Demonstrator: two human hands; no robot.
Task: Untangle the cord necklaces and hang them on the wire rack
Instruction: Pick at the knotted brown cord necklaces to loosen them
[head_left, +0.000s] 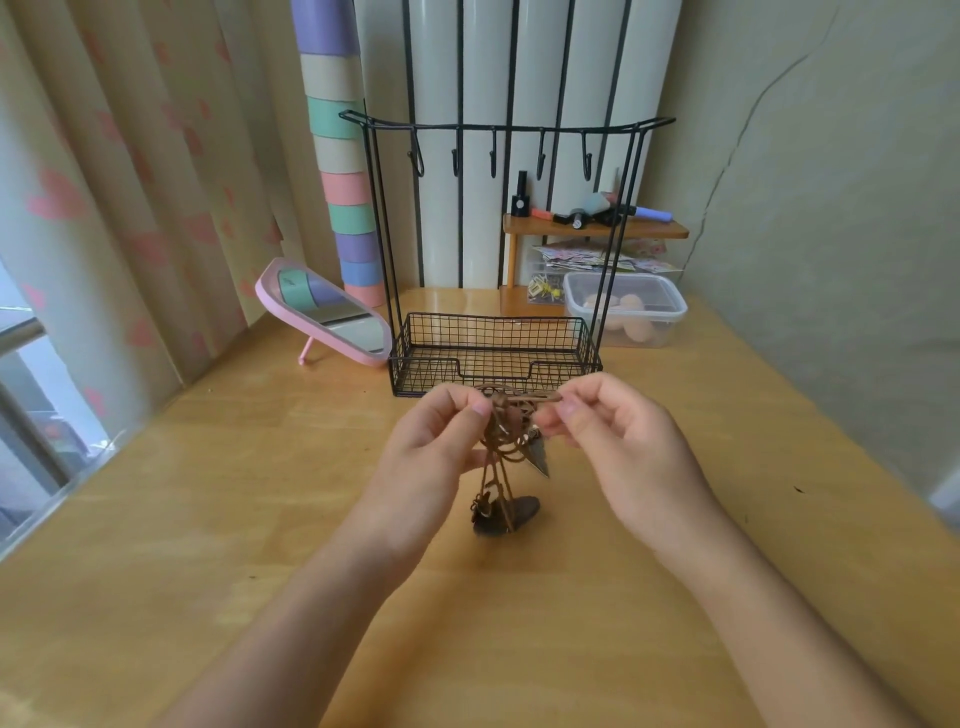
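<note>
Untangling step: my left hand (431, 441) and right hand (613, 431) each pinch the knotted cords (501, 436) with their fingers. Next I must tease one loop free for the rack (426, 371).

A pink mirror (332, 314) stands left of a lidded plastic box (626, 312).

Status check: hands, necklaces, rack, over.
Left hand and right hand both pinch the cord necklaces. One tangled bunch, none hung. Wire rack just behind, hooks bare, nothing in the way.
</note>
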